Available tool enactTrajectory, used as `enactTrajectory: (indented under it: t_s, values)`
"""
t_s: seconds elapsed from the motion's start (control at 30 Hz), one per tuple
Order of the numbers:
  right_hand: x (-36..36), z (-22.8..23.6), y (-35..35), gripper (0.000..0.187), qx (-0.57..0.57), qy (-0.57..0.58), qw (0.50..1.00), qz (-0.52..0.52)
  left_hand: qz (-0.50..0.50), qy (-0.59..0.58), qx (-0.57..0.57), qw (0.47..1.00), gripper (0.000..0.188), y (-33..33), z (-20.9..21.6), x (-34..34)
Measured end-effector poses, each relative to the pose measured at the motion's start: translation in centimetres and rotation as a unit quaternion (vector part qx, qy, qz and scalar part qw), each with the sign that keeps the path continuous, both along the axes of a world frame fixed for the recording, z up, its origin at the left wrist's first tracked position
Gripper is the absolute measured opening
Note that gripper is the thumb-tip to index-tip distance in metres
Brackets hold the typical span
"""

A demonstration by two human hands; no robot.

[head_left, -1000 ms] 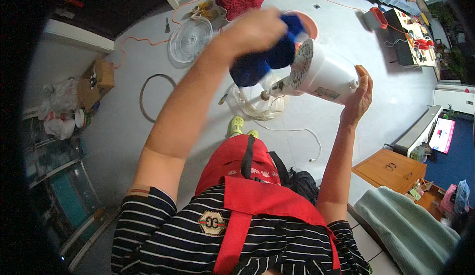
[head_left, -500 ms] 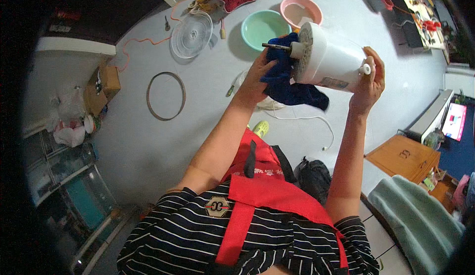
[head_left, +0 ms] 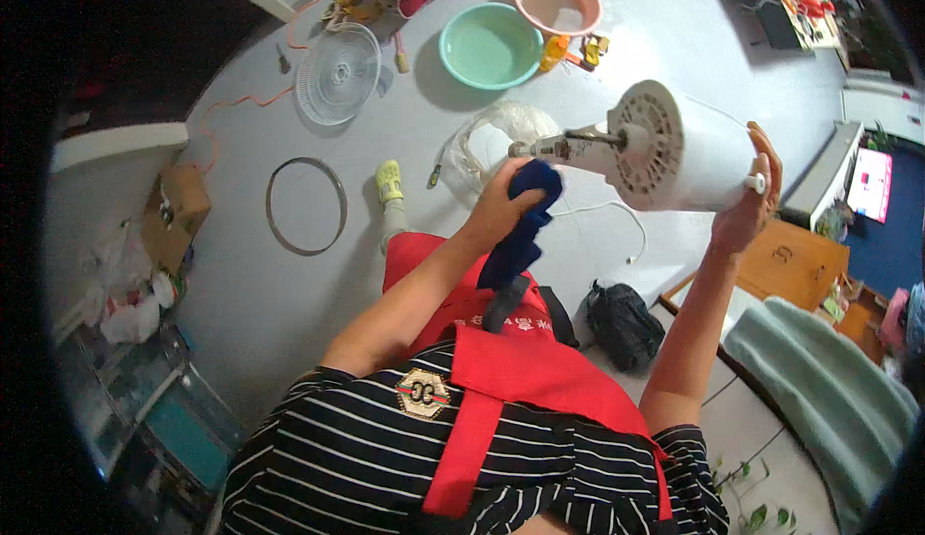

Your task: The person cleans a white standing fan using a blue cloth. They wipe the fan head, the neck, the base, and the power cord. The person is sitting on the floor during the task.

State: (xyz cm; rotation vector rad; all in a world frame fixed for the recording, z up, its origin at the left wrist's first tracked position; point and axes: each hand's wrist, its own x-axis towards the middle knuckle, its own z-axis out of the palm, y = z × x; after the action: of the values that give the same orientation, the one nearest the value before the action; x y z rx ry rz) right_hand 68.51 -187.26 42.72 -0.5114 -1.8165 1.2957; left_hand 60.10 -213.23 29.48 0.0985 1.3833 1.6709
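Note:
A white electric fan motor head point(head_left: 708, 155) is held up in front of me, its vented round face and metal shaft turned to the left. My right hand point(head_left: 744, 215) grips its rear end near a small white knob. A neck point(head_left: 568, 153) with grimy metal parts sticks out leftward from the head. Bunched in my left hand point(head_left: 496, 209) is a dark blue cloth point(head_left: 513, 251), hanging down below the fingers. That hand is at the free end of the neck; whether it also grips the neck cannot be made out.
On the floor lie a clear fan grille point(head_left: 339, 75), a thin ring point(head_left: 271, 209), a screwdriver point(head_left: 435, 175) and a plastic bag point(head_left: 472, 145). Green point(head_left: 491, 46) and pink point(head_left: 559, 0) basins stand ahead. A black bag point(head_left: 624, 328) sits by my right, a cardboard box point(head_left: 175, 209) left.
The motor head has turned and moved right and down, bringing its neck into view. My left hand and the cloth have moved down, off the shaft area. A shoe has stepped out leftward.

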Motion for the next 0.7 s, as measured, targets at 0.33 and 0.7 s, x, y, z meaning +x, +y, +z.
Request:
enactTrajectory:
  t_s: [0.33, 0.7]
  values:
    - [0.2, 2.3, -3.1, 0.047, -0.048, -0.135, 0.977, -0.159, -0.294, 0.108, 0.064, 0.948, 0.041, -1.0, -6.0, -7.8]
    - [-2.9, 2.0, -4.7, 0.050, -0.197, -0.066, 0.957, -0.200, -0.223, 0.329, 0.222, 0.891, 0.069, 7.7, -2.0, -11.7]
